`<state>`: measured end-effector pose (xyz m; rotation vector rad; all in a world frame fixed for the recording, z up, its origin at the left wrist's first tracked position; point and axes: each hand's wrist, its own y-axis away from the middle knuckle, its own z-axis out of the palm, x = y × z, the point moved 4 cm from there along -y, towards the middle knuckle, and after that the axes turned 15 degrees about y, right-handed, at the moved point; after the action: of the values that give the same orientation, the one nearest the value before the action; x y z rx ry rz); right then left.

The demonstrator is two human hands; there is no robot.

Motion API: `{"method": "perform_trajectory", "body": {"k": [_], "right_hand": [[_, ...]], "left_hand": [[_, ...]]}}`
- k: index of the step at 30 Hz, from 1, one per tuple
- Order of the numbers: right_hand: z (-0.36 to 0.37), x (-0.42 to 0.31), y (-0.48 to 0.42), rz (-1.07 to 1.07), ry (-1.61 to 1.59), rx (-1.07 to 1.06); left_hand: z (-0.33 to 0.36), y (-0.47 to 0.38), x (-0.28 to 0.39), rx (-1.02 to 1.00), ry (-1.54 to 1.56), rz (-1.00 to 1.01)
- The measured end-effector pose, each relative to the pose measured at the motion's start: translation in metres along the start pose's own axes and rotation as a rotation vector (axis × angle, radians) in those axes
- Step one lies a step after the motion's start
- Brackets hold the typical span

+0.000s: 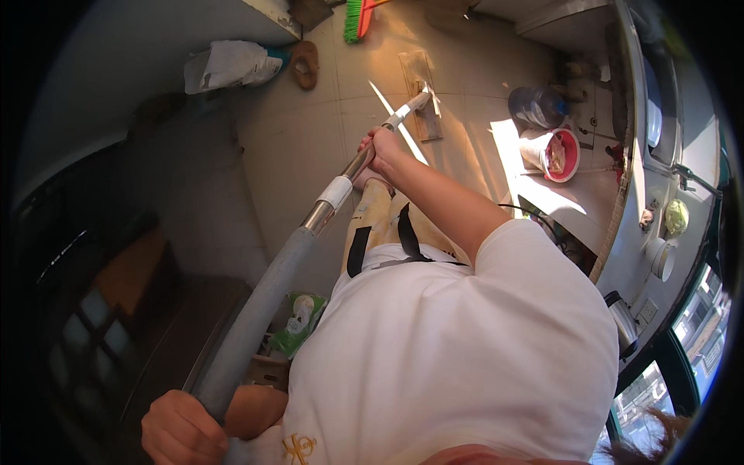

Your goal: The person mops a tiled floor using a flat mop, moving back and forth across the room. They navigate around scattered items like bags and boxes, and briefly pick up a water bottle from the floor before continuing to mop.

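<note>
A flat mop slants across the view, with its long metal pole running from the lower left to the floor ahead. My left hand is closed around the grey foam-like grip near the pole's top end. Further down, my right hand grips the bare metal section just above a white joint. The rectangular mop head lies flat on the tiled floor, beyond my feet. Its underside is hidden.
Ahead are a green-bristled broom, a brown slipper and a white bag. On the right stand a large water bottle and a bucket, below a counter. A dark cabinet is at left.
</note>
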<state>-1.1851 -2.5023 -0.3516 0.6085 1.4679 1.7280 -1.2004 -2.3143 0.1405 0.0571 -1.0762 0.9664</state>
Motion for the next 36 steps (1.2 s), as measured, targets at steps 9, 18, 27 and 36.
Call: {"method": "perform_trajectory", "body": {"k": [9, 18, 27, 36], "right_hand": [[0.086, 0.121, 0.015, 0.086, 0.615, -0.165], [0.064, 0.189, 0.052, 0.157, 0.767, -0.183], [-0.003, 0.122, -0.011, 0.052, 0.451, 0.004], [0.096, 0.257, -0.04, -0.062, 0.463, -0.046]], "left_hand": [[0.064, 0.115, 0.052, 0.528, -0.437, 0.294], [0.116, 0.186, 0.081, 0.623, -0.481, 0.409], [0.03, 0.19, 0.052, 0.357, -0.212, 0.103], [-0.05, 0.306, 0.145, 0.425, -0.302, 0.167]]}}
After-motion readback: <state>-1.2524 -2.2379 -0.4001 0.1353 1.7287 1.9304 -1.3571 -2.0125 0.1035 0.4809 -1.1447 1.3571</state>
